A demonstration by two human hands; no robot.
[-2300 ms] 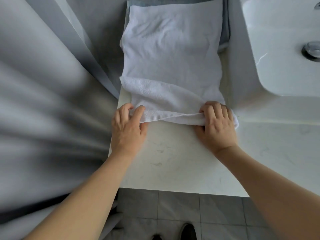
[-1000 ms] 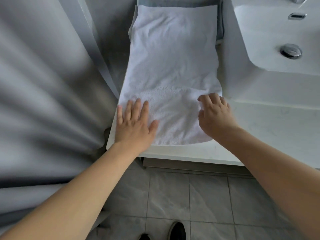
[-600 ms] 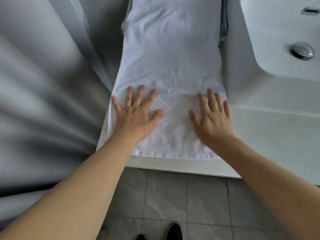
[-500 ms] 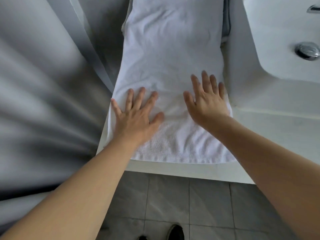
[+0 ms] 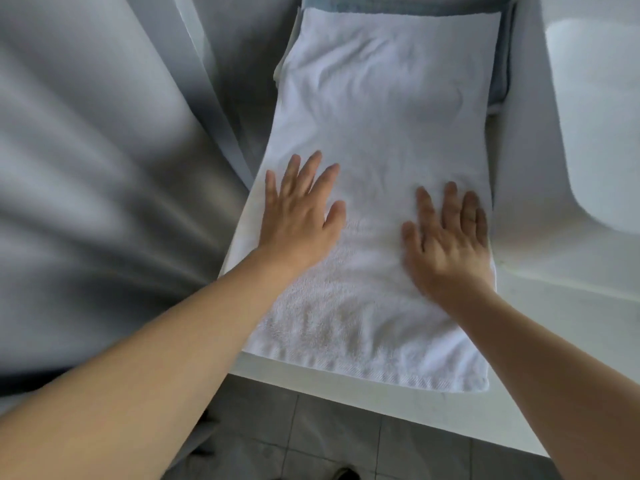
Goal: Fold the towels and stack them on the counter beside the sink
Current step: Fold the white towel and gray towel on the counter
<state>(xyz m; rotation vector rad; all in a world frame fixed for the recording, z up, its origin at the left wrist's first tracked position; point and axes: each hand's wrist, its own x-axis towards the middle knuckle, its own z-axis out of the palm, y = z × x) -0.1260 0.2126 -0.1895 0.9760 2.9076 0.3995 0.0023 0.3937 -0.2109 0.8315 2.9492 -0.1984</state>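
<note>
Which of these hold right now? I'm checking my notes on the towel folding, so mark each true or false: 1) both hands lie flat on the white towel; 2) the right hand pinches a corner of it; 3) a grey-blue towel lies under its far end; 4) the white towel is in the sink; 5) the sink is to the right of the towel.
1) True: the left hand and right hand lie on the white towel with fingers spread.
2) False: the right hand's fingers are straight and pinch nothing.
3) True: a grey-blue towel shows beyond its far and right edges.
4) False: it lies spread on the counter.
5) True: the sink is to its right.
</note>
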